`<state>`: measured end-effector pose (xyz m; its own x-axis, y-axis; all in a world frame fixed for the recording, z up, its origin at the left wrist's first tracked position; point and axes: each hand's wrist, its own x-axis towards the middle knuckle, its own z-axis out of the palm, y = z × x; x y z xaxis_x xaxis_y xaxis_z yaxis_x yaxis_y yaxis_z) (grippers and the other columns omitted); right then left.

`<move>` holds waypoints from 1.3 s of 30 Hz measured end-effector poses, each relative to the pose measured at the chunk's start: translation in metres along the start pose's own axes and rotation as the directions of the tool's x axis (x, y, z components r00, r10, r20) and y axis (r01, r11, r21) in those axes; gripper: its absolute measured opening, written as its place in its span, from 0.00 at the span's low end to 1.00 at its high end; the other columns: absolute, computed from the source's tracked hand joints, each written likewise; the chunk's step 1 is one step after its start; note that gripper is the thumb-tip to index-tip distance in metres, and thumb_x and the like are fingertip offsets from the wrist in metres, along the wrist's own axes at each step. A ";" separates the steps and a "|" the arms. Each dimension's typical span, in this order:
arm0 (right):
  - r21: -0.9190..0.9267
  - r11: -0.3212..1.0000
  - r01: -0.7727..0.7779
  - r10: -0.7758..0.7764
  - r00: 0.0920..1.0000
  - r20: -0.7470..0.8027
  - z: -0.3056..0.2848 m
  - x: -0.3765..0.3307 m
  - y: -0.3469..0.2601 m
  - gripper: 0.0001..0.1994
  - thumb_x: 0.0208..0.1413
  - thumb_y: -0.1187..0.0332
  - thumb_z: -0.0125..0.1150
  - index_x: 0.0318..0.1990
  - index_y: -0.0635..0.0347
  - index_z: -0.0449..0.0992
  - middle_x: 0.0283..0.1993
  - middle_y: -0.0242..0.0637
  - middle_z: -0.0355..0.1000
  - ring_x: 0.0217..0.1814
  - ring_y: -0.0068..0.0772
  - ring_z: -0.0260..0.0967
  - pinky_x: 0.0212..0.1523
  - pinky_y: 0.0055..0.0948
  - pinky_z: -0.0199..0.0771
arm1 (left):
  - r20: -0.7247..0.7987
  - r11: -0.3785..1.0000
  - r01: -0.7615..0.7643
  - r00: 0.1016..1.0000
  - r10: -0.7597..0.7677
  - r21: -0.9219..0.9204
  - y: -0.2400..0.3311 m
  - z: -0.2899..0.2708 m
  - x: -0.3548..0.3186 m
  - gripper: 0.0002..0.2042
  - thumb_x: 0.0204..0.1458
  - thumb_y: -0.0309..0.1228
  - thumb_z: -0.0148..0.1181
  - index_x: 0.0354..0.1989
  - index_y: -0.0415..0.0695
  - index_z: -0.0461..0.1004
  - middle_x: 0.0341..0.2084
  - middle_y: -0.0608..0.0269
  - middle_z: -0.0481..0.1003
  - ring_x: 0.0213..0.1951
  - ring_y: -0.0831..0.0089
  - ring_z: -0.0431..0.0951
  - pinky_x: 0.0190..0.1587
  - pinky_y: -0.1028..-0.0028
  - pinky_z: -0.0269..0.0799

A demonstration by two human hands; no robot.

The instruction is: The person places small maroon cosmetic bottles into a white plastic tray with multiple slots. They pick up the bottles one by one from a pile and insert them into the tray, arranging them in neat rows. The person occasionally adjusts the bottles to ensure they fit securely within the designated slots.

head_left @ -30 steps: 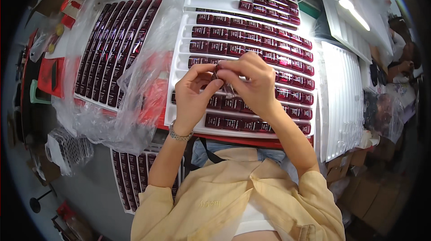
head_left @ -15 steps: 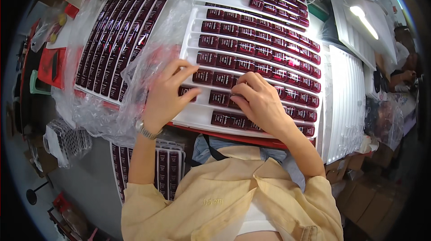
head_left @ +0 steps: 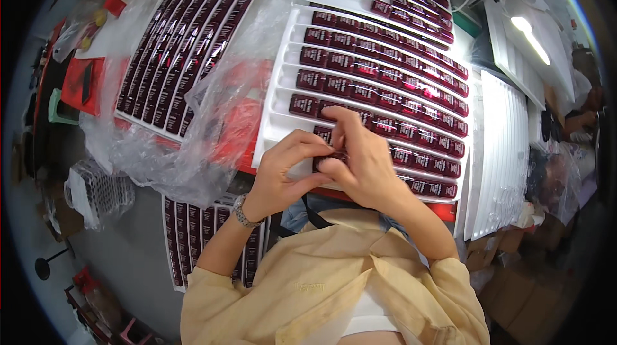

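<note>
My left hand (head_left: pixel 283 171) and my right hand (head_left: pixel 366 165) meet above the near left part of a white ribbed tray (head_left: pixel 278 94). Between their fingertips is a small, glossy dark red block (head_left: pixel 319 163) with pale print, partly covered by the fingers. Both hands are closed, thumbs and fingers pinched around it. Rows of similar dark red blocks (head_left: pixel 363 91) lie in the tray's grooves, and the right hand hides part of the nearest rows. On the left wrist is a metal watch (head_left: pixel 244 212).
To the left, another filled tray (head_left: pixel 173 62) lies on clear plastic wrap (head_left: pixel 212 113). More filled trays (head_left: pixel 199 229) stand lower down by my left forearm. White ribbed trays (head_left: pixel 501 152) lie to the right, near a lit lamp (head_left: pixel 532 39). Cardboard boxes (head_left: pixel 527 287) stand at lower right.
My left hand has moved right and nearer to me, bringing its fingertips against the right hand's. The view has shifted, so the trays on the table appear slightly farther right.
</note>
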<state>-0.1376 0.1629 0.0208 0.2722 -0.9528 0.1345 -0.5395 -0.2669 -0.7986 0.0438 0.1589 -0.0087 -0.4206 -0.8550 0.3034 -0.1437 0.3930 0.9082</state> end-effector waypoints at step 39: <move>-0.652 0.053 -0.756 0.272 0.639 -0.719 -0.268 -0.291 0.200 0.13 0.55 0.64 0.59 0.42 0.64 0.75 0.43 0.49 0.69 0.47 0.49 0.66 0.49 0.42 0.64 | -0.476 0.355 0.472 0.876 -0.082 0.807 -0.107 -0.133 0.013 0.18 0.43 0.37 0.68 0.38 0.45 0.69 0.33 0.63 0.73 0.42 0.62 0.70 0.46 0.58 0.57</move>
<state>-0.5383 0.3476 -0.0208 -0.5460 -0.7859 0.2904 -0.7542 0.6120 0.2381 0.1727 0.0612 -0.0635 0.0698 -0.9418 0.3288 -0.9723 0.0094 0.2335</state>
